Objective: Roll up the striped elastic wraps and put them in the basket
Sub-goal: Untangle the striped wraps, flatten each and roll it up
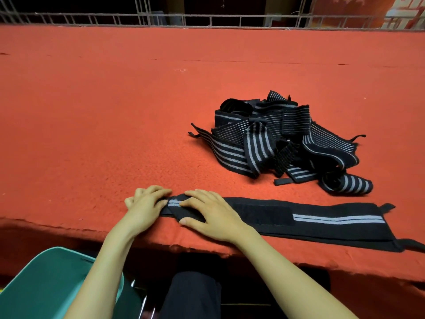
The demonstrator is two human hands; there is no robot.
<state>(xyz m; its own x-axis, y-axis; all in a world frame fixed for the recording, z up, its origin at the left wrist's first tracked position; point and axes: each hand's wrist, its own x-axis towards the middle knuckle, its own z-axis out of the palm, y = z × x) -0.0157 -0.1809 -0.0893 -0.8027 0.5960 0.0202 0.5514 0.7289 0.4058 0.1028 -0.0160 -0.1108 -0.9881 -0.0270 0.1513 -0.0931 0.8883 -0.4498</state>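
Note:
A black elastic wrap with grey stripes [322,221] lies flat along the near edge of the red table, its left end turned into a small roll. My left hand [145,203] curls its fingers on the roll's left side. My right hand [207,212] grips the roll from the right, thumb on the near side and fingers over the top. A tangled pile of several more striped wraps [276,139] sits beyond, to the right of centre. The teal basket [46,284] stands below the table edge at the lower left, partly hidden by my left forearm.
The red felt-covered table [115,111] stretches far back to a metal railing [207,19]. My dark-clothed legs show under the table edge at bottom centre.

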